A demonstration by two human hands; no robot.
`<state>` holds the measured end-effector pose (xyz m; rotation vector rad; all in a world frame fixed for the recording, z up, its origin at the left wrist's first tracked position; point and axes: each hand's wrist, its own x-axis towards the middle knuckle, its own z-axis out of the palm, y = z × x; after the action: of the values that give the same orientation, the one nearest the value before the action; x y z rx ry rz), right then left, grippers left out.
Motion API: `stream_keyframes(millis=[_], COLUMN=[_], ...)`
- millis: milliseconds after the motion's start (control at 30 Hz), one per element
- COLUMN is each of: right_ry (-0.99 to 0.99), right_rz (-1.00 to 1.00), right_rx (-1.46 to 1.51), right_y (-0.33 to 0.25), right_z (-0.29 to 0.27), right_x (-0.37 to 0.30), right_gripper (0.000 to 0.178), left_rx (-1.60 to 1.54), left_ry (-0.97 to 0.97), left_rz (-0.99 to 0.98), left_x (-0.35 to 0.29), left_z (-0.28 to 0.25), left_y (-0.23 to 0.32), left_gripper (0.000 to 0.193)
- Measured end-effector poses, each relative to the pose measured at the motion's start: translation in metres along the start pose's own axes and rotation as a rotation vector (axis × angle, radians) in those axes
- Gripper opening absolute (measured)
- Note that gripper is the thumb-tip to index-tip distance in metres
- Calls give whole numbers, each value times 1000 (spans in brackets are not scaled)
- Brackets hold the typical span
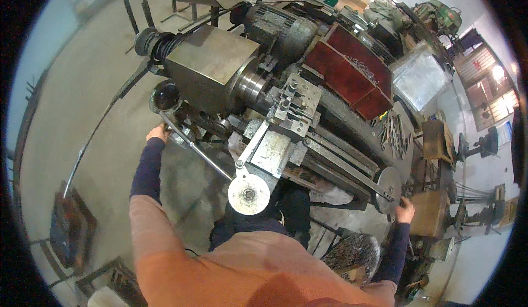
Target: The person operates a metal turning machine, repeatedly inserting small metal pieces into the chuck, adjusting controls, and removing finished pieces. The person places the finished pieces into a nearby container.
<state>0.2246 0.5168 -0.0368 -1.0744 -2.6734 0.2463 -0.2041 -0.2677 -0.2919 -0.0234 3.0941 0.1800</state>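
A metalworking lathe fills the middle, with its headstock (206,54), bright round chuck (252,85) and tool carriage (273,152). My right hand (405,210) is curled at the edge of the large handwheel (388,188) on the lathe's right end. Far to the left, my left hand (158,132) is closed beside a shiny metal part below the headstock; what its fingers hold is hidden. A long steel rod (195,147) slants from near that hand toward the pale round dial (248,195) at the carriage's front.
A dark red tray (352,70) with metal shavings lies behind the carriage, in front of a grey motor (280,29). Several hand tools (393,135) lie at the right, near a silvery sheet (421,78). A dark box (71,230) stands on the floor at left.
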Motion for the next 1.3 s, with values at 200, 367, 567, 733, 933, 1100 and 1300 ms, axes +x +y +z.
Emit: stream_keyframes(millis=[200,367,567,733,933,1100,1300], right_ry=[-404,-395,-223,-43,-74,-53,-94], right_rz=[466,546,720,757,754,756,708], right_rx=[-205,-568,-552,-456,-312,-352,-545], right_y=[245,251,192,150,102,121,182], right_z=[15,38,50,57,53,64,54], right_x=[-22,-16,-78,-152,-154,-157,-100], right_gripper=[49,43,29,29,37,39,37], left_rx=[-927,-1186,-1552,-1482,-1331,-1312,-1377], left_ry=[84,230,246,350,377,395,363], left_rz=[-49,-275,-567,-650,-472,-459,-619], left_x=[-15,-27,-8,-10,9,13,-1], left_z=[-61,-86,-67,-80,-30,-25,-68], left_y=[21,77,120,148,95,97,123], left_gripper=[42,42,34,32,23,21,18])
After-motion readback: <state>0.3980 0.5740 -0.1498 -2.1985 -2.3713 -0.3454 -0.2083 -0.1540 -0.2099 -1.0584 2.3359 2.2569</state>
